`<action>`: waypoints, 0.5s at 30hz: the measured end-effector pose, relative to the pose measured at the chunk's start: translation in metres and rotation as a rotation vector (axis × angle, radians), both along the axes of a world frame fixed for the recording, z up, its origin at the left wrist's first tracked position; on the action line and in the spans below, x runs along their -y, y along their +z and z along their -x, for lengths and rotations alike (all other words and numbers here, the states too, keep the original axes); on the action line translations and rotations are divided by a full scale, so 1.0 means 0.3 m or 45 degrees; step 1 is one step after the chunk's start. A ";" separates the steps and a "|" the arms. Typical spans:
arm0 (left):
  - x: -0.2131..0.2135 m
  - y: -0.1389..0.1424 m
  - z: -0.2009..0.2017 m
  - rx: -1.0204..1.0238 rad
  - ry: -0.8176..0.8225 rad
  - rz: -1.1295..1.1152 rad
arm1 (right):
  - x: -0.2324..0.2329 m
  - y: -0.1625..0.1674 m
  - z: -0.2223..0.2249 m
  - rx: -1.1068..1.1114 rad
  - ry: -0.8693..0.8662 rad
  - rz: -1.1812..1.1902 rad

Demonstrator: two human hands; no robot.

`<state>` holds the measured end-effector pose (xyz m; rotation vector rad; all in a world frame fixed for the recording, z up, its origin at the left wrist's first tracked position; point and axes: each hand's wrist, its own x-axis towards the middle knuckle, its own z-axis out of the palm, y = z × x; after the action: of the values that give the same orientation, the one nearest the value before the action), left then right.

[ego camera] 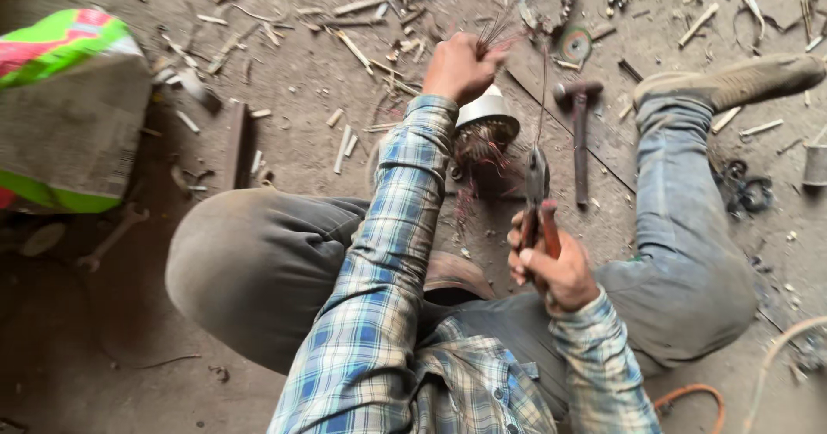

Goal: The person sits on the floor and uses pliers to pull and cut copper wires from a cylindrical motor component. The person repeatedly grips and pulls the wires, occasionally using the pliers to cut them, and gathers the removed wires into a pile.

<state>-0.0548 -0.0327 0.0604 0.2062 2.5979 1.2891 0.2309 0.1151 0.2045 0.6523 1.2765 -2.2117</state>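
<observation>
The right hand (551, 270) is closest. Its fingers are clenched on the red handles of a pair of pliers (537, 195), and the pliers' nose points up and away and seems to pinch one thin wire (543, 89). It is best to squeeze hard and pull straight, so the wire does not slip or snap.

A bit farther out, the left hand (461, 65) is a tight fist around a bunch of thin wires (493, 34). Under that hand sits a round coil part (484, 133) on the dirt floor (301, 133), with reddish wire ends sticking out. The fist should hold steady while the pliers pull.

A hammer (580, 133) lies just beside the coil part, close to the pliers, and could get bumped. The person's shoe (732, 81) rests to the right. Small sticks and scraps (353, 46) lie all around. A green and red sack (69, 107) sits far left.
</observation>
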 end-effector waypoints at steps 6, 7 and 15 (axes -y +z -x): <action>0.060 0.169 -0.003 0.652 -0.302 -1.361 | 0.058 -0.027 0.206 -0.114 0.154 -0.139; 0.051 0.167 -0.006 0.640 -0.306 -1.429 | 0.069 -0.041 0.226 -0.114 0.172 -0.173; 0.031 -0.036 0.098 -0.059 0.430 -0.634 | 0.099 -0.129 0.208 0.090 0.221 -0.257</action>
<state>-0.0842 -0.0420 0.0495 -0.1307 2.3667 2.0590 0.1686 0.0853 0.1658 0.6612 1.4734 -1.9211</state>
